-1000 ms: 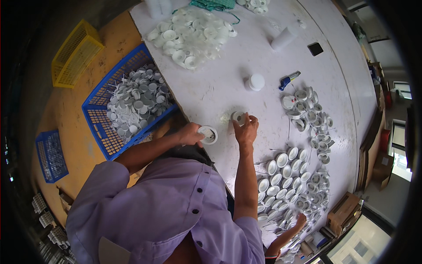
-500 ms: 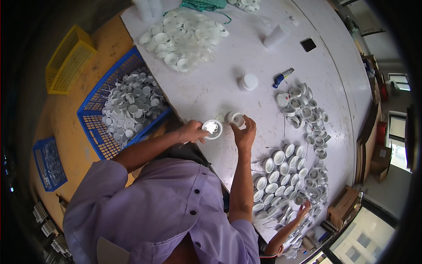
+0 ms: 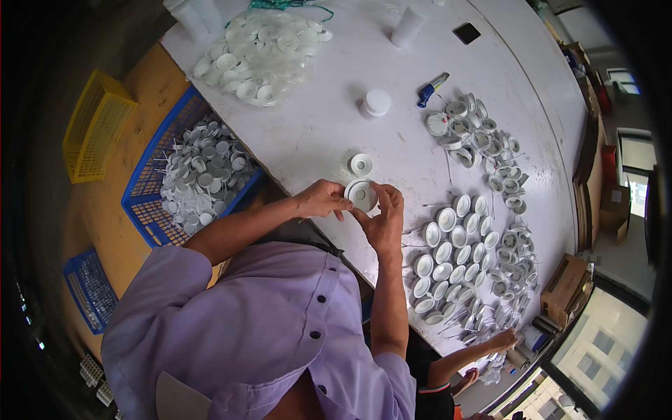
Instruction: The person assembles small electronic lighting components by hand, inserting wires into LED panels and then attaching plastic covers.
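Observation:
My left hand (image 3: 323, 200) grips the left edge of a white round light fitting (image 3: 361, 195), fingers closed on its rim. A smaller ring-shaped white piece lies inside the fitting's wide rim. On the other side, my right hand (image 3: 383, 218) closes thumb and fingers round the right edge of the same fitting, just above the table's near edge. Just beyond it stands a short stack of white ring pieces (image 3: 361, 165), touched by neither hand.
Many wired fittings (image 3: 458, 255) cover the table's right side. Farther off are a blue cutter knife (image 3: 432, 89), a white jar (image 3: 376, 102) and a bag of white cups (image 3: 262, 56). A blue basket (image 3: 140, 183) of parts stands left. A co-worker's hand (image 3: 501, 341) is at lower right.
My right hand has left the ring stack and come to the fitting in my left hand. A ring piece now covers the bright inside of that fitting. The view has shifted.

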{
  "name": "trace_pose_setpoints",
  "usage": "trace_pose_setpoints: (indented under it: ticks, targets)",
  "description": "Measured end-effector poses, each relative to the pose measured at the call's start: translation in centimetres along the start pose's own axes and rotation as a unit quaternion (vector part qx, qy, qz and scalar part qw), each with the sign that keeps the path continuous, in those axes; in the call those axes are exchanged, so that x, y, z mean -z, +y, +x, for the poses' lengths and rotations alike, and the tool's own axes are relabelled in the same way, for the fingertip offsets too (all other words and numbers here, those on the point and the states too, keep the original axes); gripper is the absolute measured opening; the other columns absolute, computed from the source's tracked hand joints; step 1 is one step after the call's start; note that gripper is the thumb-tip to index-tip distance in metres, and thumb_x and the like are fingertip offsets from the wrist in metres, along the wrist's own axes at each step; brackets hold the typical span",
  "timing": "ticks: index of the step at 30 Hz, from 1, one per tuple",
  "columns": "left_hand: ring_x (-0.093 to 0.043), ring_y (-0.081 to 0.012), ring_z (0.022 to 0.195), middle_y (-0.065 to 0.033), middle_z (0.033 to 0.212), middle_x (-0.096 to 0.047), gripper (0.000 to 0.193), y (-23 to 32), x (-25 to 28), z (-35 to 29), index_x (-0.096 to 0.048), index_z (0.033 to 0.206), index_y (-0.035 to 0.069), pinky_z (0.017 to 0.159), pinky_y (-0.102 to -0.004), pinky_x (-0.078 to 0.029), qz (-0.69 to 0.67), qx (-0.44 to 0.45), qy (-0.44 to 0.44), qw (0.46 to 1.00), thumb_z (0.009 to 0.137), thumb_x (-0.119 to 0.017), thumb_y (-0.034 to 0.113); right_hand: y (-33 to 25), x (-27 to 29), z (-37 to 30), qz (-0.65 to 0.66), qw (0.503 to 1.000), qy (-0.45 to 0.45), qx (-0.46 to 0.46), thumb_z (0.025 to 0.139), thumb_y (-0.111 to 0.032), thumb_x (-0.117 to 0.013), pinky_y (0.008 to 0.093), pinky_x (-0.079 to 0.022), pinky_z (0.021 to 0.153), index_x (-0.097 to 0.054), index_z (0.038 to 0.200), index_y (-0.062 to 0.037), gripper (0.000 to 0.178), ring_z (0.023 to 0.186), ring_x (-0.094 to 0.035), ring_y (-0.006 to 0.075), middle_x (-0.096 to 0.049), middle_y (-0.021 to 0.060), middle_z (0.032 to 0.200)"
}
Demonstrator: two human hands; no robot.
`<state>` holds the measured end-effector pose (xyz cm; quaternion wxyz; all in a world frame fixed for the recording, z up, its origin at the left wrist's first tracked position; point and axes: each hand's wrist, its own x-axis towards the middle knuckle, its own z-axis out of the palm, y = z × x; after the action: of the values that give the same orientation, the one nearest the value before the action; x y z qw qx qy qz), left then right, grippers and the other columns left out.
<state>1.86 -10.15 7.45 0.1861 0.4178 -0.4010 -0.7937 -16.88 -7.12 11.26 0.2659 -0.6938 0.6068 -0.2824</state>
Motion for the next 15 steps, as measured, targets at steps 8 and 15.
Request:
trace_pose_setpoints:
  ticks: [8,15]
  targets:
    - [-0.065,-0.0138,0.068,-0.0090,0.082,-0.063,0.033,0.5,-1.4,0.7,-0.058,0.105,-0.004,0.040,-0.0204,-0.036,0.050,-0.001,-0.030,0.998,0.092,-0.060,0.026,2.7,0.7,-3.1,0.312,0.915,0.069,-0.248,0.083,-0.017,-0.071,0.0252,-0.053,0.063,-0.057,0.122,-0.0009,0.045,0.078,-0.063,0.0148,-0.064,0.0130,0.103]
    - [-0.068,-0.0187,0.067,-0.0120,0.082,-0.065,0.033,-0.5,-3.5,2.3,-0.061,0.100,-0.008,0.054,-0.0274,-0.048,0.148,-0.039,-0.011,0.988,0.087,-0.051,0.021,3.1,0.1,-4.1,0.261,0.915,0.100,-0.290,0.087,-0.015,-0.064,0.0220,-0.049,0.054,-0.064,0.108,0.0034,0.028,0.056,-0.059,0.0079,-0.066,0.0061,0.068]
